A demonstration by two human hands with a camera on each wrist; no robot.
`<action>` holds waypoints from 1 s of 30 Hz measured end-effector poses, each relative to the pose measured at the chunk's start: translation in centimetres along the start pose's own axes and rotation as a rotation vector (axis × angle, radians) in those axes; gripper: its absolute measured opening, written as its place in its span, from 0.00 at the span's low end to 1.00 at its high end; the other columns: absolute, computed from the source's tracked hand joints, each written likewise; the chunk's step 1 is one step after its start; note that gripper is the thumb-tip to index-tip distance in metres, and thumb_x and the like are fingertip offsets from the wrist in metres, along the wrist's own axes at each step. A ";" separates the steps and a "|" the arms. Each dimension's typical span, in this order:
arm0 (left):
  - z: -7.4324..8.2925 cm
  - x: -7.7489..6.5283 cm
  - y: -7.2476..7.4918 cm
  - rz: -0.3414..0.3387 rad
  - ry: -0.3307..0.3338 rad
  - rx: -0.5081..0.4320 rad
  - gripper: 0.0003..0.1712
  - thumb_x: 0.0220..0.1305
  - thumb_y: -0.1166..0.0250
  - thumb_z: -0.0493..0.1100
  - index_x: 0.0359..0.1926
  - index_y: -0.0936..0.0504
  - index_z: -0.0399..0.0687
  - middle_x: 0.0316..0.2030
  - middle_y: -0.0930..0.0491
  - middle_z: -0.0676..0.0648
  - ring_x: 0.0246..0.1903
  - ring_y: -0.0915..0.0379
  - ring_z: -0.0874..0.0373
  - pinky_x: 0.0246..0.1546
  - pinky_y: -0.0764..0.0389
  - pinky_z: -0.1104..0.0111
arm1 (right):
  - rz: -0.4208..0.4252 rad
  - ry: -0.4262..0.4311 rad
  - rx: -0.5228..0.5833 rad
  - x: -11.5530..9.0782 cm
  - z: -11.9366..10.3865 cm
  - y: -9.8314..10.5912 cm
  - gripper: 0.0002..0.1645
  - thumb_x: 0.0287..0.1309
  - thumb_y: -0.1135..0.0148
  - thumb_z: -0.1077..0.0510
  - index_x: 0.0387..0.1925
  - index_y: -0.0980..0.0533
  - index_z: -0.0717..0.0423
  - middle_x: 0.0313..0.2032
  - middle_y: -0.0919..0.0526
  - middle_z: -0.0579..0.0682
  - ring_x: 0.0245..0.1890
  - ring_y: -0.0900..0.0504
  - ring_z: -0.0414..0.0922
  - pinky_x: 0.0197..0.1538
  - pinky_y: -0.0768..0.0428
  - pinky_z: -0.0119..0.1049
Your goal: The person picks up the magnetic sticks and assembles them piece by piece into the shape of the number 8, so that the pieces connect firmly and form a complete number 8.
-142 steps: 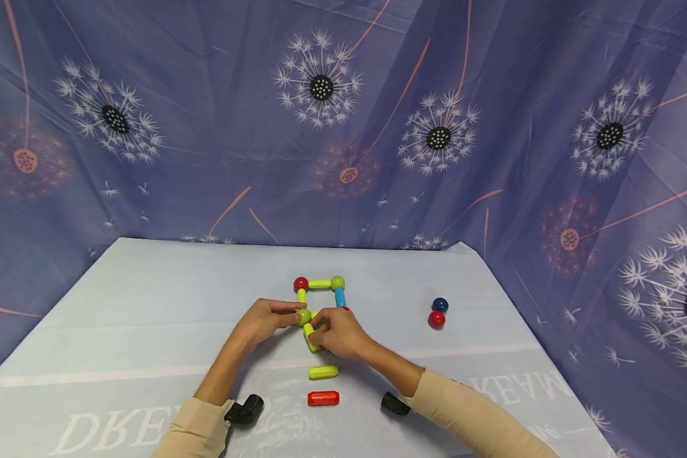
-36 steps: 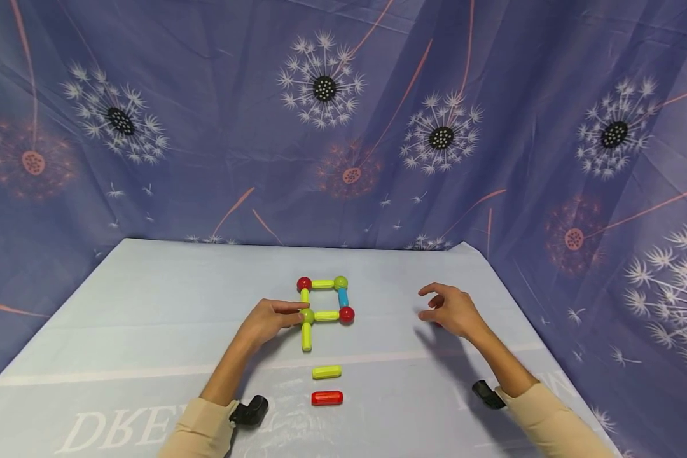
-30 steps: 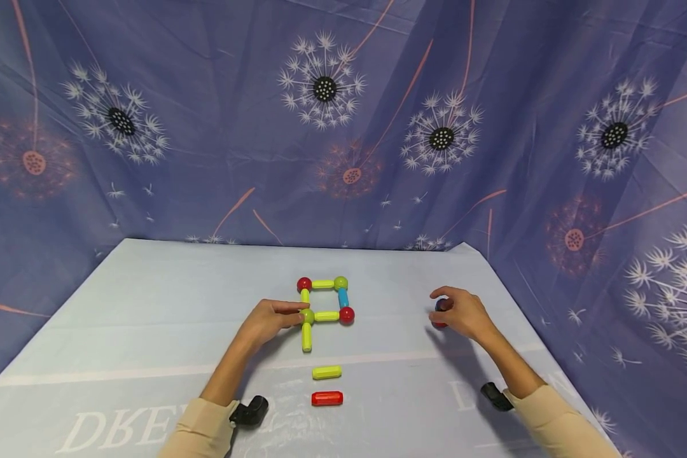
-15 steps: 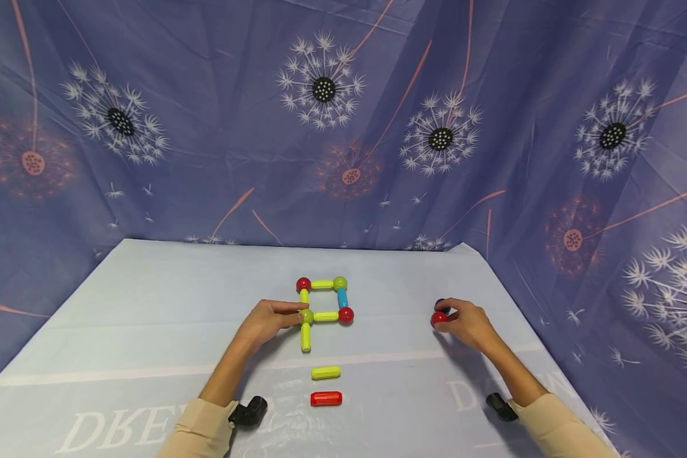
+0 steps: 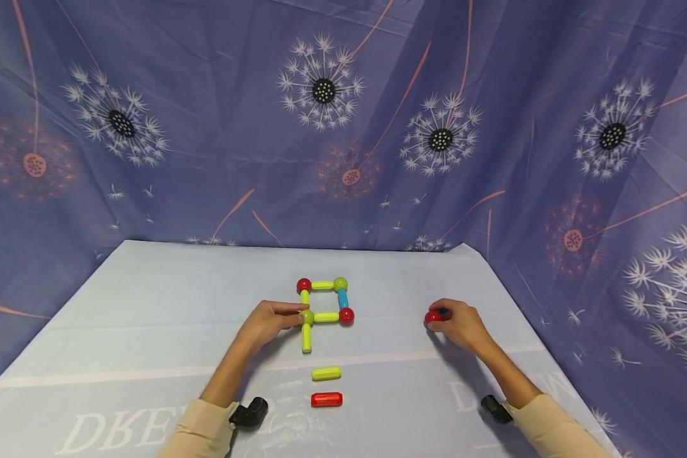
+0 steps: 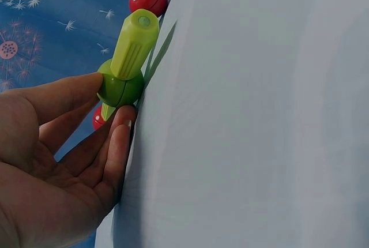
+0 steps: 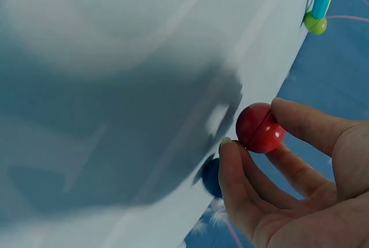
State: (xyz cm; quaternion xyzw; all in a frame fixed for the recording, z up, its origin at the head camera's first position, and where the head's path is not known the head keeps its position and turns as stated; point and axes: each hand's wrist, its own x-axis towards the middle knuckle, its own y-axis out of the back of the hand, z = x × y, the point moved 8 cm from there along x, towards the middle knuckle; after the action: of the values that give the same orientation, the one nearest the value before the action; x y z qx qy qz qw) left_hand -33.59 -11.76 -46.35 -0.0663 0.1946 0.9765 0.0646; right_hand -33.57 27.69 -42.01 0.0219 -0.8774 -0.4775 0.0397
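Left hand (image 5: 269,326) pinches the green ball (image 5: 308,318) at 8 o'clock on the rod-and-ball frame (image 5: 327,317). Right hand (image 5: 461,323), off at 3 o'clock, has the red ball (image 7: 260,128) in a fingertip pinch, blue ball (image 7: 211,177) near; whether red is lifted clear, hard to tell. Yellow rod (image 5: 326,374) and red rod (image 5: 326,399) loose at 6 o'clock. Step, I judge: picking up the red ball. Next move wants a sure hold, frame steady.
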 end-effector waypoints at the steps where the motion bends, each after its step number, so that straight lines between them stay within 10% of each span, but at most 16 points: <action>1: 0.0 0.0 0.0 0.001 -0.002 -0.002 0.15 0.64 0.30 0.44 0.52 0.10 0.52 0.55 0.15 0.46 0.50 0.18 0.57 0.54 0.22 0.57 | 0.000 0.004 0.007 0.0 -0.3 -0.1 0.18 0.53 0.26 0.57 0.47 0.17 0.56 0.39 0.11 0.57 0.37 0.15 0.49 0.36 0.23 0.40; 30: 0.3 0.4 0.1 0.034 0.035 0.063 0.14 0.64 0.29 0.46 0.50 0.09 0.58 0.57 0.16 0.46 0.41 0.19 0.59 0.38 0.23 0.69 | -0.214 0.253 0.181 -1.1 -14.5 -8.4 0.17 0.56 0.26 0.57 0.49 0.16 0.51 0.36 0.13 0.47 0.34 0.17 0.42 0.33 0.23 0.35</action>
State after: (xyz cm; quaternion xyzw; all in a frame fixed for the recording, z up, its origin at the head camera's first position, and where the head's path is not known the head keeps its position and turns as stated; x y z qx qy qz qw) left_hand -34.04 -11.66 -46.17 -0.0780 0.2277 0.9695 0.0469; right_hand -31.19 11.08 -41.32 0.1788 -0.8975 -0.3915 0.0967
